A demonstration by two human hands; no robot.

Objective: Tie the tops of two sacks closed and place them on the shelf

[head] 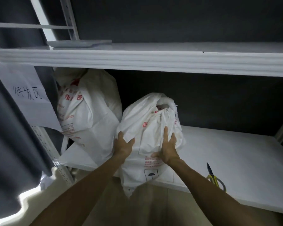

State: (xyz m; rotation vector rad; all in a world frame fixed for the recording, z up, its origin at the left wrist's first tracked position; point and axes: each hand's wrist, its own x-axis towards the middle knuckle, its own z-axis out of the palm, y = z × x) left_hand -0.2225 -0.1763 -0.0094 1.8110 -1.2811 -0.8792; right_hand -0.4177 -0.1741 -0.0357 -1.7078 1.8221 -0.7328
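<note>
The near sack (147, 128) is white with red print. It stands at the near edge of the lower shelf (227, 152), leaning slightly, and its bottom corner hangs over that edge. Its neck is gathered and cinched at the top right, with the loose mouth bunched above the tie.

The left hand (123, 144) grips the sack's left flank, with a fold of fabric caught between the thumb and the fingers. The right hand (167, 149) lies flat against the near face. Its fingers are straight and point upward, the thumb is spread to the left, and it holds nothing. Both forearms reach in from the near side.

The far sack (88, 108) carries the same white and red print. It sits further back at the left end of the same shelf, upright, with its top close under the upper shelf (153, 59). The two sacks stand just beside each other. Whether they touch cannot be determined.

Scissors (215, 178) with yellow handles lie on the lower shelf to the right of the near sack, close to the near edge and apart from the sack.

A flat grey object (78, 44) rests on the left part of the upper shelf. A paper sheet (27, 95) with handwritten characters hangs at the left, beside the far sack. A grey curtain (10, 128) hangs at the far left, and the perforated white post (60, 167) of the shelving stands between the curtain and the lower shelf.
</note>
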